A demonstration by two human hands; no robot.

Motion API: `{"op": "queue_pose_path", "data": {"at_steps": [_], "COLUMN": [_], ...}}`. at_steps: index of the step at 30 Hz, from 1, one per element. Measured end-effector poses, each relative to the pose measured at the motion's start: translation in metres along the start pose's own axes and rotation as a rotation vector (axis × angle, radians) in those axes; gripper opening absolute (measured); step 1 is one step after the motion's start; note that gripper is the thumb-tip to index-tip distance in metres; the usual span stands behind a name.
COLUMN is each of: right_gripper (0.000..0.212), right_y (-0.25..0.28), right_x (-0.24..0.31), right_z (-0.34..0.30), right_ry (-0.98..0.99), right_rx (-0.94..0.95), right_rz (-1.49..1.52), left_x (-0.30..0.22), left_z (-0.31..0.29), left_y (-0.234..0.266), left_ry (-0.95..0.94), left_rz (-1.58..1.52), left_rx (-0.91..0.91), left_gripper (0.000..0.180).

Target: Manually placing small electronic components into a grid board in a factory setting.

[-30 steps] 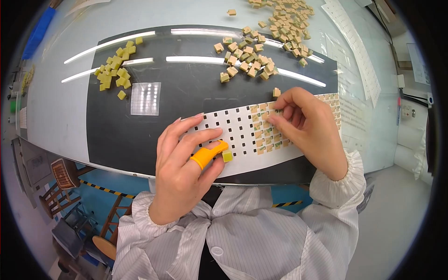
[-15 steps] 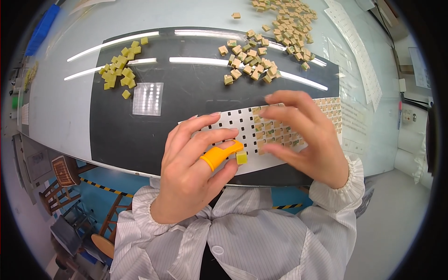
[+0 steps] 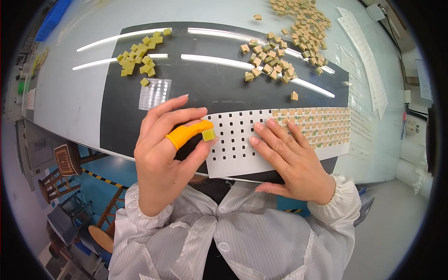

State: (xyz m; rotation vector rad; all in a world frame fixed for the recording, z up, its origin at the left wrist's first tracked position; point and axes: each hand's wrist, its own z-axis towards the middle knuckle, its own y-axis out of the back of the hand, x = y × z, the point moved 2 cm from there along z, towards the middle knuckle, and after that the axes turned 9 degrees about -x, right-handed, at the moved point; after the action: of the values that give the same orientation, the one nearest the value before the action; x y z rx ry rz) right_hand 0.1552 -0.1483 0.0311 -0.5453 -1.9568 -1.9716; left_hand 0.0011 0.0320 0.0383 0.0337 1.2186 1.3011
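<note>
Right hand (image 3: 291,158) lowered spread-fingered onto black-dotted white sheet (image 3: 233,169); left hand (image 3: 162,151) pinches small yellow-green cube (image 3: 208,136).

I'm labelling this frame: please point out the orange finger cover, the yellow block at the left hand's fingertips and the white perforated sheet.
Orange finger cover (image 3: 185,134): head view, midway along it.
Yellow block (image 3: 208,135): head view, its visible face.
White perforated sheet (image 3: 233,167): head view, bare strip below the holes.

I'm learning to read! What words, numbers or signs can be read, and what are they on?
None can be read.
Printed paper, right: small lines, too blurred.
Sheet at the far right: too blurred.
White card under the right hand: dark squares, no readable words.
</note>
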Motion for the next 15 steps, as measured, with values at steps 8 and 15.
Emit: {"op": "queue_pose_path", "data": {"at_steps": [8,15], "right_gripper": [0.086,0.081], "right_y": [-0.006,-0.014], "right_x": [0.007,0.009], "right_z": [-0.020,-0.028], "right_ry": [-0.070,-0.063], "right_rx": [-0.041,-0.167], "right_rz": [-0.108,-0.107], "left_x": [0.006,0.008], "left_z": [-0.007,-0.009], "left_y": [0.005,0.007], "left_ry": [0.028,0.030], "left_rz": [-0.017,-0.038], "left_rx": [-0.027,-0.033], "left_gripper": [0.023,0.022]}}
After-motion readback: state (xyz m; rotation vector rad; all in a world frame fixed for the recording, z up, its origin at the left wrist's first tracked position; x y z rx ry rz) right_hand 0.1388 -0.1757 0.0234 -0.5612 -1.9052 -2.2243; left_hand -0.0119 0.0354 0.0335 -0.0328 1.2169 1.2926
